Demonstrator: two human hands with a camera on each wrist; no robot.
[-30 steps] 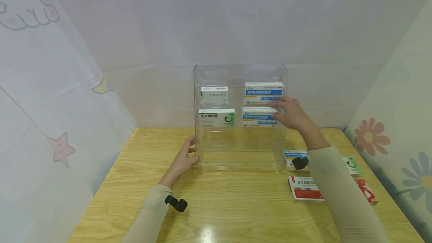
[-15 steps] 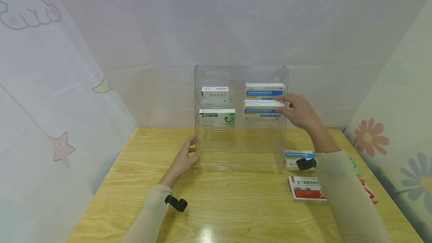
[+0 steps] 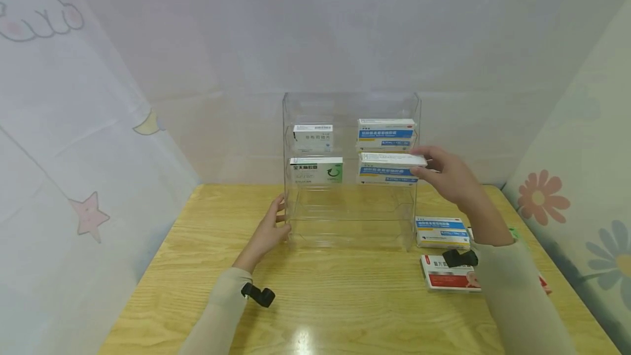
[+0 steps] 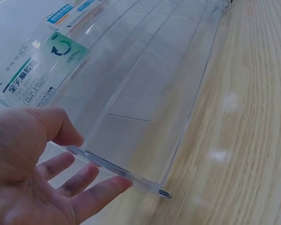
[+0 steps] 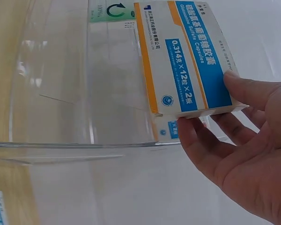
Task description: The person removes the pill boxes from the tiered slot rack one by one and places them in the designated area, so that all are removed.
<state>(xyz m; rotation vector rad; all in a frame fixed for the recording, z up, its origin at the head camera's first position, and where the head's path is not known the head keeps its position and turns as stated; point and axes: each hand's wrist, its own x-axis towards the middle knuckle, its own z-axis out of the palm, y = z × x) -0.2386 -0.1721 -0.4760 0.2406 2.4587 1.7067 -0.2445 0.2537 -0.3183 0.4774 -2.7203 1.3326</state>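
A clear acrylic shelf rack (image 3: 350,223) stands at the back of the wooden table (image 3: 345,300). My right hand (image 3: 451,177) grips a blue-and-white medicine box (image 3: 386,169) by its right end, at the right side of the middle shelf. In the right wrist view the thumb lies on top of the box (image 5: 187,61) and the fingers (image 5: 201,145) curl beneath it. My left hand (image 3: 268,232) pinches the rack's lower left front edge (image 4: 117,168), thumb inside and fingers outside. A green-and-white box (image 3: 316,171) sits on the middle shelf's left.
The top shelf holds a white box (image 3: 313,137) on the left and a blue-and-white box (image 3: 386,133) on the right. To the right of the rack lie a blue-and-white box (image 3: 442,232) and a red-and-white box (image 3: 446,279). Fabric walls close in on three sides.
My right hand lifted the blue-and-white box off the middle shelf, then drew it a little to the right and down. The left hand stayed on the rack's edge.
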